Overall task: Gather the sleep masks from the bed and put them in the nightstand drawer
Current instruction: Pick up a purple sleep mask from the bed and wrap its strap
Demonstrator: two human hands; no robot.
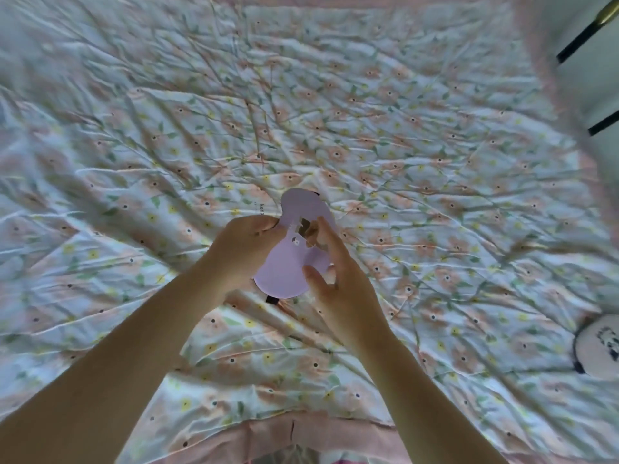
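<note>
A lilac sleep mask [290,262] with a small printed figure and a black strap is held upright above the floral bed cover [402,145]. My left hand [244,249] grips its left edge near the middle. My right hand [335,272] pinches its right side, thumb on the front. A second mask, white with a dark animal print [599,346], lies on the cover at the right edge, apart from both hands. The nightstand drawer is out of view.
The wrinkled cover with orange and yellow flowers fills most of the view. A pink border [335,433] runs along the near edge and up the right side [549,61]. Pale floor with dark bars [589,31] shows at the top right.
</note>
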